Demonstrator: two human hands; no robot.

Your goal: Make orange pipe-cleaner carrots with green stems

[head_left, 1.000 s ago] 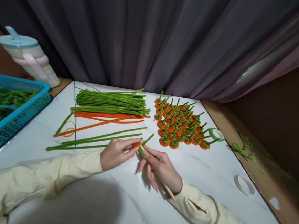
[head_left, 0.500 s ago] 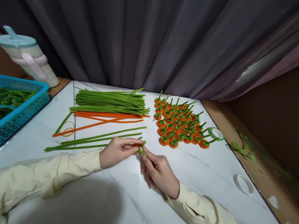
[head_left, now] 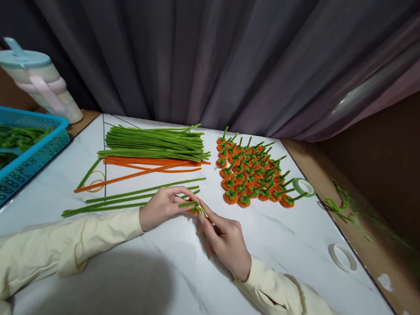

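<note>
Between my hands, above the middle of the table, is a small orange pipe-cleaner piece with a green top. My left hand pinches it from the left, thumb and forefinger closed around it. My right hand is closed at its right side, fingertips on the green part; a pale bit shows there, too small to name. Behind my left hand lie loose green pipe cleaners. Farther back are a thick bundle of green pipe cleaners and several orange pipe cleaners.
At the back right sit rows of orange pieces with green stems. A green tape roll and a white tape roll lie near the right edge. On the left stand a blue basket with green pieces and a tumbler.
The small orange and green piece has turned between my fingers, so more of its orange side and a green strand toward the left now show. Both hands have shifted only slightly.
</note>
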